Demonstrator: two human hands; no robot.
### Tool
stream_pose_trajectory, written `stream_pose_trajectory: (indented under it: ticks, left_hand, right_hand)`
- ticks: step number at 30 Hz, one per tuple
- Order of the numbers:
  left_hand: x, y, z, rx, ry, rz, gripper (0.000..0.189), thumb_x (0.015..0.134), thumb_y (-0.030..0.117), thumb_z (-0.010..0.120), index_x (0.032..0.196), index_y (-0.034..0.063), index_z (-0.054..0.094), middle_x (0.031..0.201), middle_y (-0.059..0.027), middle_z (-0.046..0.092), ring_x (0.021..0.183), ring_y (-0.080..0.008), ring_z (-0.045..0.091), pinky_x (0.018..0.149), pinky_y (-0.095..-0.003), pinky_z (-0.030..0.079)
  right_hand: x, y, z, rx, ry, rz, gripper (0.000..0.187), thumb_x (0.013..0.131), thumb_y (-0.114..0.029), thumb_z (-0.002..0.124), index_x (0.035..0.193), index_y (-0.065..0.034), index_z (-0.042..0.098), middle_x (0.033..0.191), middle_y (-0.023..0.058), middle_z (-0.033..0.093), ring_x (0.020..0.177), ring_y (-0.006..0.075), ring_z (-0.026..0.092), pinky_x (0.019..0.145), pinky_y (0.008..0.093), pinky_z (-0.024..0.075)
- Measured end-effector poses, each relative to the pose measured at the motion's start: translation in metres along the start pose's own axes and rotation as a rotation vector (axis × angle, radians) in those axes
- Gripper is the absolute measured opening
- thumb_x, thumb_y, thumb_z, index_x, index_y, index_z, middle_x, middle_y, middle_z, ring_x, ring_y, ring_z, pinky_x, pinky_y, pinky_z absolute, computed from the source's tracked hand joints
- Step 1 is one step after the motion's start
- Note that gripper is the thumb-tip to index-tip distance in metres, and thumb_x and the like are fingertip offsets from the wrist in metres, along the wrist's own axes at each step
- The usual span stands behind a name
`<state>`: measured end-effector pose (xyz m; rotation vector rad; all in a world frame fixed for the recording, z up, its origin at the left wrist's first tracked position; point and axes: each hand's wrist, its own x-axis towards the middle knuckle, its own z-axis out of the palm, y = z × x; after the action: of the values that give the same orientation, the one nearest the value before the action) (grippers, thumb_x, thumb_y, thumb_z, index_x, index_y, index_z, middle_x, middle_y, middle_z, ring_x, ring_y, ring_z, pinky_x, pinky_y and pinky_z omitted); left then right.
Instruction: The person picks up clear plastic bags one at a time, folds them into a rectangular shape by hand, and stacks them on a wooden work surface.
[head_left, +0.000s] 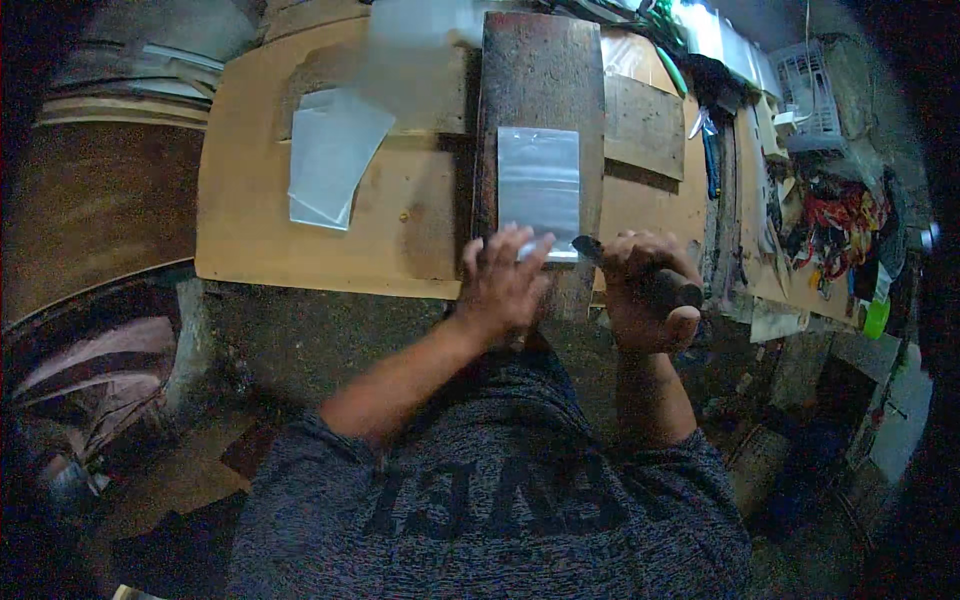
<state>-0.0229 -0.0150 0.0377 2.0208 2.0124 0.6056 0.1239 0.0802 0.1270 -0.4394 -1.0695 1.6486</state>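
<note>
A clear plastic sheet or bag (538, 180) lies flat on a dark, worn wooden board (541, 75) in front of me. My left hand (504, 281) is over the near left part of the sheet, fingers spread and blurred; whether it touches the sheet cannot be told. To the right, my right hand (651, 289) is closed around a dark, round-ended handle (677, 291). A short dark tip (587, 247) sticks out of that fist towards the sheet's near right corner; the kind of tool is unclear.
More clear sheets (334, 157) lie overlapping on the tan tabletop (247, 225) at left. A flat wooden piece (643, 124) is right of the board. Farther right are a blue-handled tool (711, 161), a tangle of red and yellow items (844, 225), a white plastic basket (814, 97) and a green ring (876, 319).
</note>
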Motion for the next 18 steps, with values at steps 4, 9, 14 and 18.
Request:
stream_pose_trajectory:
  ticks: [4,9,14,18]
  left_hand:
    - [0.055,-0.043,-0.025,-0.004,-0.043,-0.005,0.061,0.079,0.031,0.063,0.135,0.0266,0.042,0.142,-0.0107,0.029,0.134,-0.0318,0.022,0.103,-0.0542,0.021]
    - [0.083,-0.076,-0.038,0.077,-0.237,0.081,0.071,0.075,0.039,0.069,0.138,0.0351,0.035,0.15,-0.0093,0.015,0.138,-0.0358,0.01,0.106,-0.0588,0.014]
    - [0.086,-0.078,-0.038,0.1,-0.354,0.037,0.078,0.07,0.049,0.07,0.138,0.0403,0.032,0.151,-0.0061,0.014,0.139,-0.0332,0.009,0.103,-0.0649,0.011]
    - [0.086,-0.079,-0.039,0.128,-0.373,0.027,0.08,0.068,0.051,0.07,0.138,0.0403,0.032,0.151,-0.0065,0.014,0.139,-0.0321,0.009,0.104,-0.0646,0.011]
  right_hand:
    - [-0.002,0.001,0.001,-0.062,-0.029,0.034,0.073,0.071,-0.063,0.064,0.094,0.0049,0.051,0.081,0.0085,0.046,0.075,0.0213,0.044,0.07,0.0347,0.0379]
    - [-0.002,0.005,0.02,-0.081,0.1,-0.022,0.072,0.07,-0.065,0.064,0.089,0.0031,0.05,0.076,0.006,0.042,0.07,0.0194,0.04,0.065,0.0329,0.0348]
    - [0.001,0.002,0.017,-0.15,0.044,0.015,0.075,0.068,-0.067,0.064,0.091,0.0025,0.05,0.075,0.0052,0.041,0.07,0.0188,0.039,0.063,0.0326,0.033]
    - [-0.001,-0.002,0.03,-0.175,0.146,0.051,0.075,0.065,-0.07,0.065,0.092,-0.0013,0.051,0.075,0.0046,0.042,0.071,0.019,0.04,0.066,0.034,0.0343]
